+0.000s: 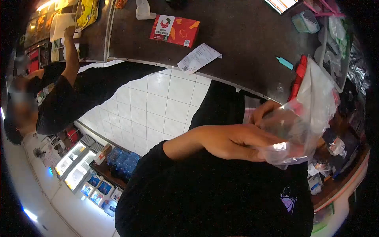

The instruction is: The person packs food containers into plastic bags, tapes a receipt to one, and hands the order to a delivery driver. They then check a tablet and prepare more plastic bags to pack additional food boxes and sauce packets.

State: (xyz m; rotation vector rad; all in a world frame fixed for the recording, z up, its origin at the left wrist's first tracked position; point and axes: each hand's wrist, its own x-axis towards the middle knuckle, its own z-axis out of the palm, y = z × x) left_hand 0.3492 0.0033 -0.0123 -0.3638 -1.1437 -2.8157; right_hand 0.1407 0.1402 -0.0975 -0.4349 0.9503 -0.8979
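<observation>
My left hand point(237, 143) reaches in from the left, its fingers closed on a clear plastic bag point(290, 130) in front of my black shirt. Just beyond it, partly behind the clear plastic, my right hand point(265, 112) has curled fingers at the bag's far side. What those fingers hold is hidden. A small clear piece with pink marks point(251, 107) shows beside them. White and red plastic bags point(314, 93) hang close to the right of both hands.
A dark counter point(237, 23) bears a red box point(174, 31), a receipt point(199, 58), a turquoise marker point(284, 63) and a small tub point(306, 22). A co-worker point(59, 94) in black reaches over the counter at left. Water bottles point(123, 161) stand behind.
</observation>
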